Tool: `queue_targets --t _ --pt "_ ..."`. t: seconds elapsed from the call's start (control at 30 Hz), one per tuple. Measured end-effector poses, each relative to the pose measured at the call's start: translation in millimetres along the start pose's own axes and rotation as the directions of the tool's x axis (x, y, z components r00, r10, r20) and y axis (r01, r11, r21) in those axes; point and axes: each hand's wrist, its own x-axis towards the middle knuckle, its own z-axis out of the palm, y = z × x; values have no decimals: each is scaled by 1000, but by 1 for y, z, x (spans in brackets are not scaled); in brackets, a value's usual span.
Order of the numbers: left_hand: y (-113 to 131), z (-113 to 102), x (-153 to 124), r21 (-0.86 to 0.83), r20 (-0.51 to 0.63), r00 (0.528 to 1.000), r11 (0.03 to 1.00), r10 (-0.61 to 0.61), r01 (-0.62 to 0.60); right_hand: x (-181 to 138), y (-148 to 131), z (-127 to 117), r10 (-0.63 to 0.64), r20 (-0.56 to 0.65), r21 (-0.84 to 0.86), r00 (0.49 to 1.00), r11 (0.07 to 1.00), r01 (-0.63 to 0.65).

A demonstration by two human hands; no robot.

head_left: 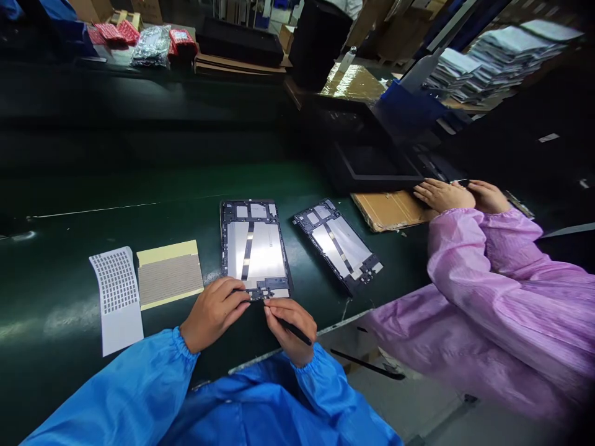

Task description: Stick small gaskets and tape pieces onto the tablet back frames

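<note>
An opened tablet (260, 248) lies in front of me, its silver inner plate, dark frame and ribbon cable facing up. At its lower left corner is my left hand (216, 310), fingers bent and pressed against the bottom edge. My right hand (292, 328) grips a slim black tool that looks like tweezers (297, 333), held at the tablet's bottom edge; its tip is too small to make out. To the right, a second opened tablet (339, 244) rests at a slant. Left of my hands lie a white sticker sheet (121, 337) and a yellow-backed sheet of grey strips (170, 279).
A co-worker in pink sleeves (493, 241) has both hands at the right, by a cardboard piece (390, 209) and a black tray (381, 176). Red packets (181, 42) and a silver bubble bag (151, 46) sit at the back. The green table's front edge (344, 322) is near me.
</note>
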Motion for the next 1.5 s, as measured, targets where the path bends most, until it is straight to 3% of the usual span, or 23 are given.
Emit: queue_targets --t 0.4,0.6,0.83,1.0,1.2,1.5 --pt "1 -1 0 34 6 1000 999 16 -16 0 2 1 -85 11 -19 996 996 85" --pt "2 -2 0 197 21 991 971 135 -137 2 0 1 -162 74 -106 984 980 169" --pt "6 -2 0 269 88 981 944 171 -189 2 1 3 -179 60 -140 982 973 186" --pt "12 -2 1 313 109 986 937 127 -155 -2 4 3 -169 68 -122 983 977 177" --pt "14 -1 2 316 75 991 940 107 -126 -6 4 3 -142 -12 -107 990 984 140" --pt "13 -1 1 311 51 992 942 115 -125 -4 3 0 -158 80 -110 984 980 166"
